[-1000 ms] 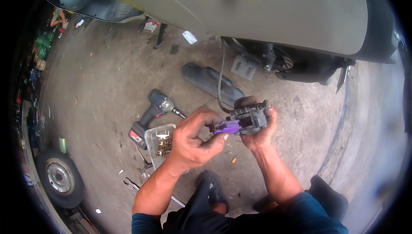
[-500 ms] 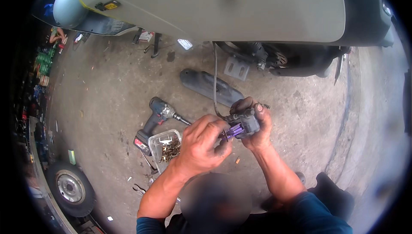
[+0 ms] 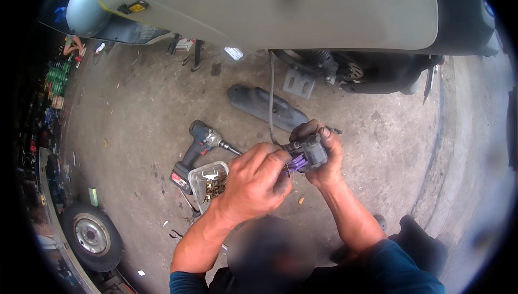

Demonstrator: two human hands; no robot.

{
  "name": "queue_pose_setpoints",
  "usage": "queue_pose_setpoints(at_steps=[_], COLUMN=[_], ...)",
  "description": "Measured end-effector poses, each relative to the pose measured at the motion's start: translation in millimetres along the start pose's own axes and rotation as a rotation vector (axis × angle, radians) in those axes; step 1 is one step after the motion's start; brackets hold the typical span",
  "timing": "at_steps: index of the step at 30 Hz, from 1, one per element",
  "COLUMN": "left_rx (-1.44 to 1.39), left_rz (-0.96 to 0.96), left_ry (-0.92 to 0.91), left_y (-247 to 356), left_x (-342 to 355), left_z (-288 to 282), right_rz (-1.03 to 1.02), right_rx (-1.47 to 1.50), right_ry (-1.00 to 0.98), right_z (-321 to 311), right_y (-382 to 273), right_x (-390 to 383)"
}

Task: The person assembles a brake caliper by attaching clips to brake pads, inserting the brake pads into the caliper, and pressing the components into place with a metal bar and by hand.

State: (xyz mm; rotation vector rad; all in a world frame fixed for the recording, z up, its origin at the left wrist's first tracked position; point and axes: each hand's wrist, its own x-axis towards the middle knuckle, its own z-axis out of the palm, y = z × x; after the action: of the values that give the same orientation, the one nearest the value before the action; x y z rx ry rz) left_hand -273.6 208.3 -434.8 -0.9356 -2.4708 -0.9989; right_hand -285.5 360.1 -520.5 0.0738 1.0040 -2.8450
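Helmet point(image 3: 88, 13), smooth, pale and rounded, at the upper left; below it a wheel point(image 3: 91, 234) with black rubber tyre and silvery steel disc, lying on its side on the rough, stained concrete; farther right a power drill point(image 3: 200, 145), dark-bodied with a metal nose, also on the floor; beside it a clear plastic tub point(image 3: 197, 180), box-shaped, holding a heap of small brownish metal pieces point(image 3: 216, 187); next the left hand point(image 3: 256, 178), its thumb and fingers pinched on the near end of a purple part point(image 3: 298, 162), though the fingertips are partly hidden; beyond the hands a long, dull black cover point(image 3: 259, 102) with rounded ends, crossed by a flexible dark hose point(image 3: 271, 100) that runs down to the work; the purple part, lying flat outside the mouth of the metal block point(image 3: 314, 154) one second ago, now sits partly within its gap, between the two hands; the block, blocky, grey and grimy, has been turned since then, and its upper fitting no longer points out over the fingers; rightmost the right hand point(image 3: 330, 164), closed around the block, supporting it from the side.
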Motion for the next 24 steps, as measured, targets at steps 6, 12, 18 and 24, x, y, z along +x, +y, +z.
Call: queue_pose_setpoints(at_steps=[6, 12, 18, 24], left_rx=[-0.06, 0.003, 0.034, 0.017], left_rz=[-0.06, -0.07, -0.005, -0.086], left_ry=[-0.018, -0.014, -0.019, -0.018], left_y=[-2.4, 2.6, -0.7, -3.4], left_x=[-4.2, -4.6, -5.4, -4.3], left_z=[0.1, 0.1, 1.3, -0.9], right_rz=[-0.002, 0.008, -0.011, 0.094], right_rx=[-0.031, -0.019, -0.062, -0.088], right_ry=[0.005, 0.011, 0.034, 0.111], right_z=[-0.7, 0.1, -0.8, 3.7], right_y=[2.9, 2.9, 4.4, 2.8], right_x=[0.5, 0.0, 0.7, -1.8])
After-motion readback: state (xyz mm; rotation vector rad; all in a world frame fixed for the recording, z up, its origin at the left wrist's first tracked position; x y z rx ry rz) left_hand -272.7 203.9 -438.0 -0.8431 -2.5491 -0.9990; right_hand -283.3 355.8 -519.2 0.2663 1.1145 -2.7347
